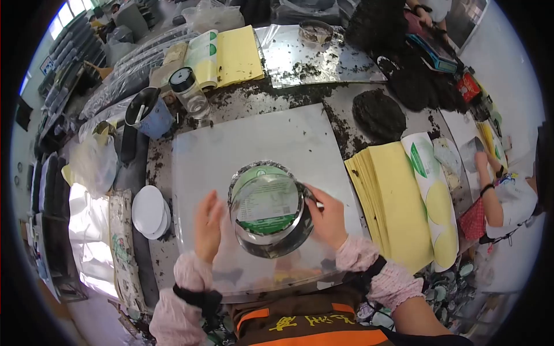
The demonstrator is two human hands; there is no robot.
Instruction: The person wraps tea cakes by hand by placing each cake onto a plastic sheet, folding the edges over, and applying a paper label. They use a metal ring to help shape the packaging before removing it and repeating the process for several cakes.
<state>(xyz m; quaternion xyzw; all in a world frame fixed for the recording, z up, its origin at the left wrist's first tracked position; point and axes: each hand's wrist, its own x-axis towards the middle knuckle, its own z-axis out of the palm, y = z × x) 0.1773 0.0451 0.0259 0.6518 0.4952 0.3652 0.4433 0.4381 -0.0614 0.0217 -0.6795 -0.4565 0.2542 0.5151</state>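
Observation:
My right hand (pixel 328 216) grips the right side of a shiny metal ring (pixel 271 249) over the pale board (pixel 254 138). A round green-and-white printed label (pixel 266 199) shows inside the ring, with a crinkled, shiny edge around it. Just left of the ring is my left hand (pixel 208 225), fingers stretched upward and slightly blurred, with nothing in it. Part of the right thumb and fingers is hidden behind the ring's edge.
Yellow sheets (pixel 389 207) and a label roll (pixel 430 190) lie right. A dark round cake (pixel 378 114) sits behind them. Left are white discs (pixel 150 209), a blue cup (pixel 151 115) and a lidded jar (pixel 189 92). At far right another person's hand (pixel 482 162) holds something.

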